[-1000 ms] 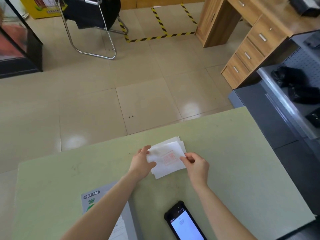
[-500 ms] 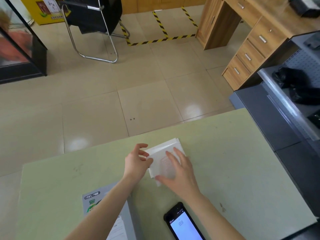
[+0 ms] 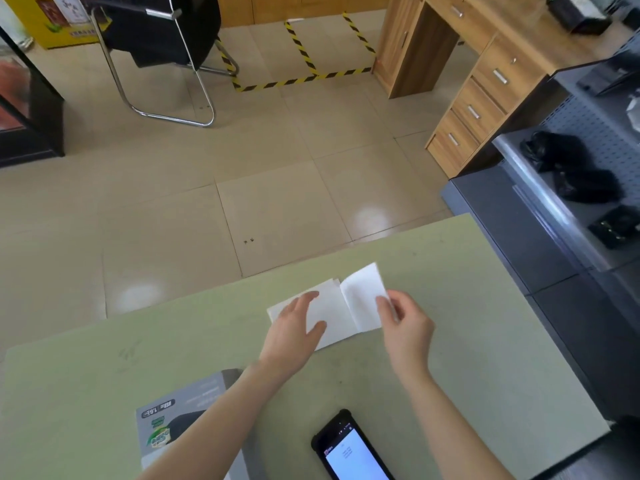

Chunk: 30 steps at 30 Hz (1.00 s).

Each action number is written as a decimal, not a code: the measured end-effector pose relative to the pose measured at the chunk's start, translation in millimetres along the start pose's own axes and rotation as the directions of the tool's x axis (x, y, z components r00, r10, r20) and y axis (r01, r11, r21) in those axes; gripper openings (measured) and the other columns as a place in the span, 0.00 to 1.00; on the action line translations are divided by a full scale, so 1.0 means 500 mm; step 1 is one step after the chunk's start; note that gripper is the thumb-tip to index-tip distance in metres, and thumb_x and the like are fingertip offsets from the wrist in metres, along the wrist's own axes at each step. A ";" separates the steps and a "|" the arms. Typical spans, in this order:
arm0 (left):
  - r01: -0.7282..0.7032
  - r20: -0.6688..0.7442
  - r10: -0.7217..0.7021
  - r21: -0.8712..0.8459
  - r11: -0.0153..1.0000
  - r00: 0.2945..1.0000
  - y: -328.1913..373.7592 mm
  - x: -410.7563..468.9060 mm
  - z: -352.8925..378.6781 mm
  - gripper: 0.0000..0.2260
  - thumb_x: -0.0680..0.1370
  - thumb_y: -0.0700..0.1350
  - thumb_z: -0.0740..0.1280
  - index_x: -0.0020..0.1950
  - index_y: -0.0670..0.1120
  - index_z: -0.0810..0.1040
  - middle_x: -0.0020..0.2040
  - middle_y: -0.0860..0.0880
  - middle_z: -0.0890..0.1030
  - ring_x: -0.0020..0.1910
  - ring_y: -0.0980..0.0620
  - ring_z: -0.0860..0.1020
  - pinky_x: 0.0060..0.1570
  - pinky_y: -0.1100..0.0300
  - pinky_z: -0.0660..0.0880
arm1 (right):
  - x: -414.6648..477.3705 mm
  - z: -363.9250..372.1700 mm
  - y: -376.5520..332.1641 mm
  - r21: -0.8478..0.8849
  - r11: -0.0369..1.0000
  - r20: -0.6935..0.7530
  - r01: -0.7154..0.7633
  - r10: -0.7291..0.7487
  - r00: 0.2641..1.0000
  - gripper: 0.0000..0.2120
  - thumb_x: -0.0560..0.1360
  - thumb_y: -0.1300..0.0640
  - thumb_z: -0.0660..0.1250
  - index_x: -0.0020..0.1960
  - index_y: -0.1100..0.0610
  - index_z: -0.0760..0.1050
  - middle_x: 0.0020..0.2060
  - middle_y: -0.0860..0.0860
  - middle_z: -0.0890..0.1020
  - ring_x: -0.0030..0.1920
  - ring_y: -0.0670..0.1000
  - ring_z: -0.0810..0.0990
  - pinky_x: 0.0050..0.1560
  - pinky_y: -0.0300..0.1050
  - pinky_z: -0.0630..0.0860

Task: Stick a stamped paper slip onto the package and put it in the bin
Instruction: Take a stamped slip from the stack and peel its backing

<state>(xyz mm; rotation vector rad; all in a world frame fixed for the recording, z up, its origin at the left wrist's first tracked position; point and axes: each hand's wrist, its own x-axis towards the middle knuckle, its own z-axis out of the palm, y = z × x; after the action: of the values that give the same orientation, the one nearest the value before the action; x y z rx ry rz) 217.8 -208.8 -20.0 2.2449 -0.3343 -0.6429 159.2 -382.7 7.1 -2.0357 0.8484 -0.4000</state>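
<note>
A small stack of white paper slips (image 3: pixel 330 315) lies on the green table (image 3: pixel 485 341). My left hand (image 3: pixel 294 329) rests flat on the stack's left part, fingers spread. My right hand (image 3: pixel 403 322) pinches the right edge of the top slip (image 3: pixel 363 303) and holds it lifted and turned over to the right, blank side showing. The grey package box (image 3: pixel 194 420) with a green label lies at the table's near left, partly under my left forearm. No bin is in view.
A black handheld phone (image 3: pixel 353 452) with a lit screen lies near the table's front edge. A grey metal shelf (image 3: pixel 540 209) with black bags stands to the right, a wooden drawer desk (image 3: pixel 485 81) behind it, and a black chair (image 3: pixel 162 46) on the tiled floor.
The stamped top slip lay flat under both hands. Now my right hand has peeled it up and flipped it rightward, while my left hand has moved onto the stack to press it down.
</note>
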 end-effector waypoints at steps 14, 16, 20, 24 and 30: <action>-0.201 0.355 -0.042 0.620 0.758 0.934 -0.020 0.085 0.113 0.32 0.82 0.51 0.56 0.78 0.49 0.39 0.78 0.55 0.34 0.78 0.51 0.37 0.74 0.38 0.45 | 0.167 -0.043 0.145 -0.071 0.945 -0.045 -0.319 0.316 0.948 0.04 0.72 0.58 0.70 0.43 0.59 0.82 0.34 0.49 0.80 0.37 0.48 0.77 0.40 0.37 0.68; -0.205 0.360 -0.046 0.628 0.750 0.932 -0.021 0.083 0.114 0.32 0.82 0.52 0.56 0.78 0.50 0.38 0.78 0.56 0.34 0.78 0.51 0.37 0.74 0.38 0.45 | 0.166 -0.041 0.159 -0.069 0.932 -0.047 -0.356 0.353 0.934 0.04 0.72 0.58 0.70 0.42 0.59 0.81 0.34 0.51 0.81 0.37 0.50 0.77 0.41 0.40 0.69; -0.204 0.354 -0.048 0.639 0.742 0.934 -0.019 0.083 0.116 0.32 0.82 0.53 0.56 0.78 0.51 0.38 0.78 0.56 0.34 0.78 0.51 0.37 0.74 0.37 0.47 | 0.148 -0.038 0.177 -0.081 0.913 -0.067 -0.400 0.395 0.916 0.04 0.71 0.59 0.69 0.41 0.59 0.82 0.33 0.51 0.81 0.37 0.52 0.78 0.41 0.41 0.70; -0.213 0.363 -0.056 0.658 0.722 0.930 -0.017 0.084 0.114 0.33 0.82 0.54 0.55 0.78 0.51 0.37 0.78 0.56 0.33 0.78 0.51 0.37 0.74 0.38 0.47 | 0.126 -0.034 0.186 -0.098 0.903 -0.095 -0.417 0.409 0.908 0.05 0.70 0.59 0.69 0.42 0.60 0.82 0.34 0.52 0.81 0.39 0.53 0.78 0.44 0.44 0.72; -0.232 0.374 -0.064 0.691 0.685 0.925 -0.015 0.087 0.110 0.33 0.82 0.54 0.55 0.78 0.51 0.36 0.78 0.55 0.33 0.78 0.50 0.38 0.75 0.38 0.49 | 0.114 -0.032 0.180 -0.107 0.895 -0.131 -0.434 0.420 0.898 0.05 0.70 0.61 0.70 0.42 0.62 0.82 0.33 0.54 0.79 0.38 0.54 0.77 0.43 0.42 0.68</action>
<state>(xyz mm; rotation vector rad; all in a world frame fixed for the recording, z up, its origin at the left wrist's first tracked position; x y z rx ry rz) 224.6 -255.3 -72.8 2.8186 -1.0468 -1.0218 153.6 -466.7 -59.5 -1.8859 1.3861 -0.2050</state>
